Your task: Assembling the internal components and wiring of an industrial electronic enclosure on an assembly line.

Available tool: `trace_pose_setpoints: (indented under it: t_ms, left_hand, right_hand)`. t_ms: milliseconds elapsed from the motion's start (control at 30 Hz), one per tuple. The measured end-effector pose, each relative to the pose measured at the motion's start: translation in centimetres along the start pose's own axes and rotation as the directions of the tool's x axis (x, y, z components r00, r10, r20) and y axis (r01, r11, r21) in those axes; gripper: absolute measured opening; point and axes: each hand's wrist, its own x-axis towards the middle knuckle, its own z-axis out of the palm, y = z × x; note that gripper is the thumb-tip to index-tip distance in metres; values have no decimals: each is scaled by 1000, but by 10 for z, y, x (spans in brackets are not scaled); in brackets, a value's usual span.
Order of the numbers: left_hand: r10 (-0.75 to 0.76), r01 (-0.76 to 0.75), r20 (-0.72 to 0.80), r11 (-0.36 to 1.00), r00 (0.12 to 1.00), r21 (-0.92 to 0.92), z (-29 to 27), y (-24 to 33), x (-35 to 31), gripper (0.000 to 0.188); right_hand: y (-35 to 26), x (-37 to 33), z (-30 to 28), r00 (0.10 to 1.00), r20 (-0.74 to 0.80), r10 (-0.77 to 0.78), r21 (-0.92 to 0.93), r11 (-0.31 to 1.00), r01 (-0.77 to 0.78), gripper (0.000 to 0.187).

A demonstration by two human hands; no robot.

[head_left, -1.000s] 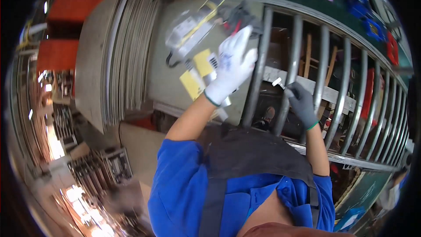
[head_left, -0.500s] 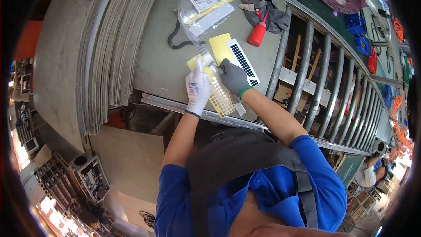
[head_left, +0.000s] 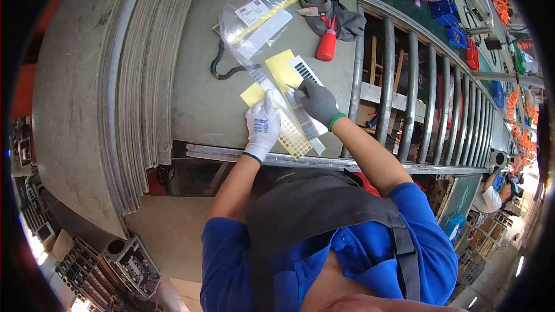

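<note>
My left hand [head_left: 263,126], in a white glove, lies with fingers stretched out on a yellow sticker sheet [head_left: 293,136] with rows of small round pale dots. Beside its fingertips runs a silvery strip [head_left: 298,108]. My right hand [head_left: 317,104], in a grey glove, is closed over the strip. A thin dark tip [head_left: 290,86] sticks out from its fingers; the tool's kind cannot be made out. Partly under the right hand is a white sheet with black bars [head_left: 304,70], next to a plain yellow sheet [head_left: 281,69].
Farther up the grey table [head_left: 193,98] lie a clear plastic bag [head_left: 234,30], a black curved strap [head_left: 218,63], a red squeeze bottle [head_left: 326,45] and a grey cloth [head_left: 347,23]. Stacked boards [head_left: 147,81] stand left. A roller conveyor [head_left: 407,95] runs along the right.
My right hand has moved down and right along the silvery strip, uncovering more of it. My left fingers have come down closer to the sheet. The whole view has shifted slightly.
</note>
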Motion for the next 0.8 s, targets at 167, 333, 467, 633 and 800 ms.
trace_pose_setpoints:
  t_ms: [167,333,467,633,800]
  left_hand:
    - [-109,19,-313,961,943,-277,-17,-9,51,70]
    - [-129,62,-191,946,973,-319,-1,-31,50,71]
    - [-80,-14,-270,944,959,-331,7,-36,49,71]
    - [-85,-20,-277,934,957,-355,5,-34,50,70]
    - [-86,-18,-282,938,956,-345,4,-34,50,61]
  right_hand:
    - [-27,24,22,998,27,-55,-72,996,57,22]
    - [-46,35,32,989,125,-72,-265,959,103,24]
    - [-49,40,32,987,149,-64,-317,942,109,23]
    - [-53,48,32,983,180,-28,-339,936,88,22]
    - [-59,55,30,980,197,-1,-327,943,67,23]
